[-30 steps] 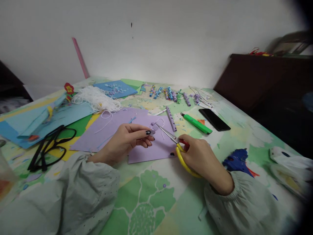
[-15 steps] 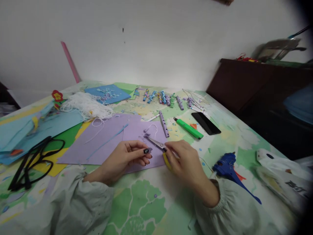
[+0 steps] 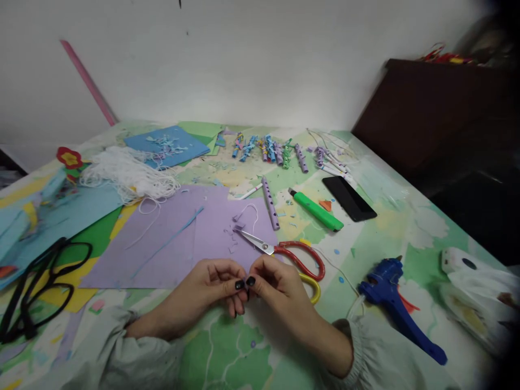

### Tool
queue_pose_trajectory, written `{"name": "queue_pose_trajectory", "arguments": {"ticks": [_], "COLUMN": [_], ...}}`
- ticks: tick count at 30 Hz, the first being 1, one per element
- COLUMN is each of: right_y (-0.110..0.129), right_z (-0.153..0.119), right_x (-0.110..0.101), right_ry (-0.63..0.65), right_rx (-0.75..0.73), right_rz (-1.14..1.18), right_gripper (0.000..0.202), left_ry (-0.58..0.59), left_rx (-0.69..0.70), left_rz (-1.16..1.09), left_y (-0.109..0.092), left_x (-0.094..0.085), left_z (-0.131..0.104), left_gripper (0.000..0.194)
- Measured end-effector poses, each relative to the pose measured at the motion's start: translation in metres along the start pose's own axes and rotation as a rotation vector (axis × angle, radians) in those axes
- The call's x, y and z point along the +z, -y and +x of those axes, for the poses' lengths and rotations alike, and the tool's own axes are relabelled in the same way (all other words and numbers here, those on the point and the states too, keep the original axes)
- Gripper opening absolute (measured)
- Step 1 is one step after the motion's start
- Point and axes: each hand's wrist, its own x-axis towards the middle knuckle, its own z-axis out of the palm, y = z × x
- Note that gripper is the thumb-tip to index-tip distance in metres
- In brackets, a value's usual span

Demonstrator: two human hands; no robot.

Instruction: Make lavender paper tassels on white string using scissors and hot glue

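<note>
My left hand (image 3: 217,284) and my right hand (image 3: 280,292) meet above the front edge of the purple foam sheet (image 3: 162,254). Thumbs and fingertips pinch together at a small purple piece, almost wholly covered by the fingers. Just beyond my right hand lie scissors (image 3: 298,254) with one red and one yellow handle, blades pointing at little purple scraps (image 3: 239,219) on the sheet. A purple tube with dark holes (image 3: 270,203) lies behind the scissors. A loop of white string (image 3: 255,211) curls beside the scraps.
A green utility knife (image 3: 317,210) and a black phone (image 3: 350,198) lie right of centre. A blue glue gun (image 3: 384,287) rests at the right. Leftward are tangled white string (image 3: 130,170) and black-framed glasses (image 3: 44,287). Several decorated tubes (image 3: 268,149) line the back.
My right hand has let go of the scissors, which now lie on the table, and has come to my left hand's fingertips. The view has shifted slightly.
</note>
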Motion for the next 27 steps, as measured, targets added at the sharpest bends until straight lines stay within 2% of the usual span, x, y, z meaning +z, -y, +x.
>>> {"name": "queue_pose_trajectory", "arguments": {"ticks": [5, 10, 14, 21, 27], "right_y": [-0.0005, -0.0030, -0.0057, -0.0075, -0.0080], "right_z": [0.0009, 0.0019, 0.0047, 0.0080, 0.0066], "right_x": [-0.0005, -0.0007, -0.0019, -0.0013, -0.0039], "right_ry": [0.015, 0.021, 0.028, 0.104, 0.137], "right_rx": [0.004, -0.034, -0.077, -0.096, -0.101], "right_rz": [-0.047, -0.094, -0.044, 0.062, 0.007], "right_gripper": [0.020, 0.019, 0.026, 0.039, 0.043], "left_ry": [0.047, -0.001, -0.041, -0.050, -0.051], "left_rx": [-0.001, 0.054, 0.094, 0.158, 0.180], "left_rz": [-0.006, 0.020, 0.069, 0.084, 0.094], "left_y": [0.0045, 0.0061, 0.0030, 0.0048, 0.0080], "left_x": [-0.0006, 0.0019, 0.0068, 0.0065, 0.0062], "left_z": [0.0023, 0.0016, -0.0015, -0.0023, 0.0000], "left_gripper": [0.018, 0.021, 0.020, 0.025, 0.019]}}
